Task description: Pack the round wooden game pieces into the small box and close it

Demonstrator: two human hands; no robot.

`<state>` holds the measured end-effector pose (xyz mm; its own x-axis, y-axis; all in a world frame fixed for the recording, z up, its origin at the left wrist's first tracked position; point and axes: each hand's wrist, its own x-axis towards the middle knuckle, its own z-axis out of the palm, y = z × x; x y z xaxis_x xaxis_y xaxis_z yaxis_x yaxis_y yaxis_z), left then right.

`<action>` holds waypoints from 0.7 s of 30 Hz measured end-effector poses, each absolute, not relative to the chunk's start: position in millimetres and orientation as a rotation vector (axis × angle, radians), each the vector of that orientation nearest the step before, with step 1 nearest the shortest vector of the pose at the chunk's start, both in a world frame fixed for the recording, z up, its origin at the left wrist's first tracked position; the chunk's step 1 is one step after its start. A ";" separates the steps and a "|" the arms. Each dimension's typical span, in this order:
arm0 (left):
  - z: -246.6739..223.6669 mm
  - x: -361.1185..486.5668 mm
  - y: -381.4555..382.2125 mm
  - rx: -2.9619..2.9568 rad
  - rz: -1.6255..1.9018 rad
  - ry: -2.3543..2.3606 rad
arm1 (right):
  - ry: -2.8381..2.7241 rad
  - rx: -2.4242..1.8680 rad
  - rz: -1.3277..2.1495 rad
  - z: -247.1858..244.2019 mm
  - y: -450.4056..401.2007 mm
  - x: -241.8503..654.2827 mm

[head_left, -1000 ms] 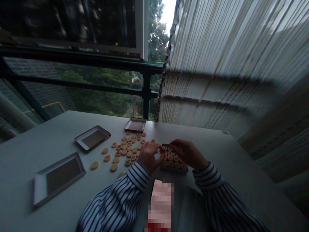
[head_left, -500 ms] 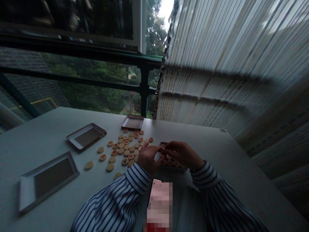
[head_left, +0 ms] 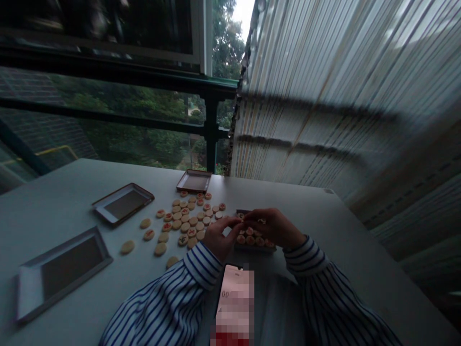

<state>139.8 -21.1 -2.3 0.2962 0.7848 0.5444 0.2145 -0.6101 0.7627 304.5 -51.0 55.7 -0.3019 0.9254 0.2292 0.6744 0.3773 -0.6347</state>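
– So, how are the hands placed?
– Above the shallow box (head_left: 256, 249), the left hand (head_left: 220, 236) is half curled, thumb and forefinger bent toward each other; the right hand (head_left: 275, 227) is arched, its fingertips apparently met with the left's. Whether a piece is pinched there cannot be told.
– And the pieces?
– Printed pieces (head_left: 250, 240) are set in rows inside the box; loose pieces (head_left: 185, 227) are scattered left of it.
– What could go wrong?
– Rows might be knocked askew if the right hand were lowered carelessly. Pieces left of the box could be nudged by the left sleeve (head_left: 169, 298). Anything fumbled might be dropped onto the phone (head_left: 230, 283), laid nearside of the box.
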 end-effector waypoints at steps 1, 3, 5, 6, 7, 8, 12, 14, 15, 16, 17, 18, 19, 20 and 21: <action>-2.4 140.4 -21.6 1.968 1.303 0.894 | -2.074 -1.365 0.574 55.7 -50.8 304.5; -2.8 141.5 -21.9 1.900 1.285 0.918 | -2.070 -1.366 0.569 55.1 -50.2 304.2; -3.2 142.3 -21.6 1.825 1.276 0.958 | -2.059 -1.368 0.549 54.4 -49.8 303.7; -3.4 142.5 -21.3 1.785 1.278 0.982 | -2.061 -1.359 0.538 54.3 -49.8 303.3; -3.5 142.6 -20.9 1.748 1.284 1.001 | -2.071 -1.342 0.529 54.4 -50.0 302.7; -3.6 142.6 -20.5 1.717 1.289 1.012 | -2.085 -1.323 0.517 54.8 -50.3 302.0; -3.3 143.1 -20.5 1.624 1.320 1.034 | -2.151 -1.313 0.398 57.9 -52.6 298.6; -2.7 143.8 -21.5 1.600 1.327 1.044 | -2.194 -1.336 0.303 59.8 -53.6 297.1; -2.4 144.2 -22.2 1.592 1.327 1.048 | -2.217 -1.347 0.263 60.7 -54.1 296.6; -2.1 144.5 -22.8 1.590 1.322 1.046 | -2.236 -1.357 0.229 61.4 -54.5 296.3; -1.7 144.8 -23.4 1.588 1.317 1.042 | -2.249 -1.365 0.202 62.1 -54.8 296.0; -1.4 145.1 -23.8 1.587 1.313 1.038 | -2.259 -1.369 0.184 62.6 -55.1 295.9; -1.1 145.2 -24.1 1.585 1.312 1.034 | -2.264 -1.370 0.169 62.8 -55.3 295.8; -0.9 145.2 -24.3 1.587 1.309 1.030 | -2.269 -1.369 0.159 62.9 -55.5 295.8; -0.9 145.1 -24.4 1.593 1.308 1.030 | -2.274 -1.368 0.151 62.9 -55.7 295.8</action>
<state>145.1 -24.4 -0.9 0.1288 0.9376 0.3230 0.0944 -0.3358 0.9372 295.8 -55.7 62.9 -0.3860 0.8565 0.3426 0.8038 0.4945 -0.3307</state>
